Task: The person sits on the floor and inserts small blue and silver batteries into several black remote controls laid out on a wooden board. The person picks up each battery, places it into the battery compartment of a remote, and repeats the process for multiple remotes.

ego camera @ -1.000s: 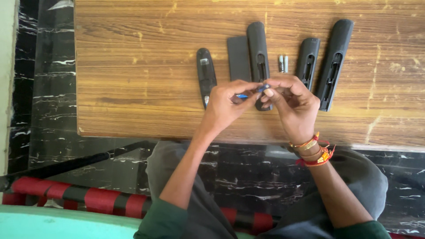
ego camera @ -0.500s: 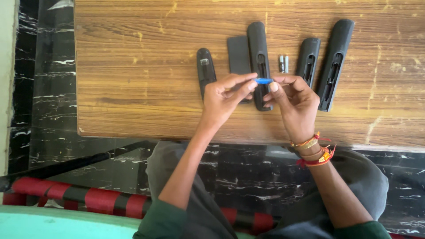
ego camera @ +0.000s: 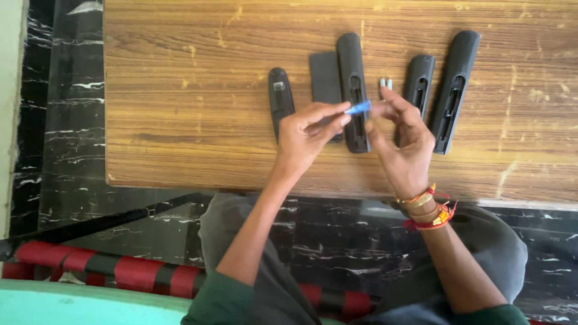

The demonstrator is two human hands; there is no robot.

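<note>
On wooden table (ego camera: 180, 90), four black remotes (ego camera: 352, 66), one loose cover (ego camera: 324, 75); left hand (ego camera: 304, 138) pinching one blue battery (ego camera: 359, 108)

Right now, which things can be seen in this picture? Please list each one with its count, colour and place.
remote controls: four, black, face down in a row on the table, battery bays open
battery cover: one, black, flat between the two left remotes
small batteries: two, silver, side by side between the right remotes
blue battery: one, pinched in the left fingertips
wooden table: one, brown
floor: black marble, left
left hand: holds the blue battery
right hand: beside it, bangles on the wrist
</note>
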